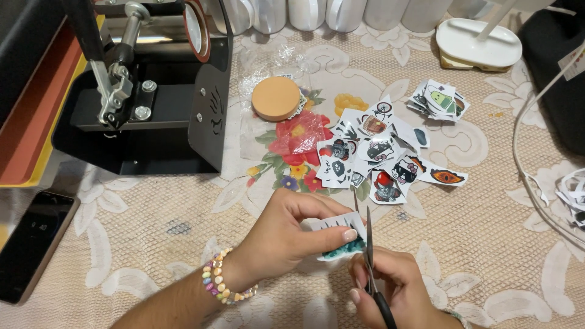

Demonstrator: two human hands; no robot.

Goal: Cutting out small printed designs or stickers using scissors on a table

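Observation:
My left hand, with a bead bracelet at the wrist, pinches a small white paper cut-out with a teal print along its lower edge. My right hand grips black-handled scissors; their blades point up and are slightly apart at the paper's right edge. Just beyond my hands, a pile of cut picture stickers lies spread on the lace tablecloth.
A black heat-press machine stands at the back left, with a dark phone lying at the left edge. A round tan disc rests on clear plastic. White tumblers line the back. A smaller sticker stack, a white cable and paper scraps sit right.

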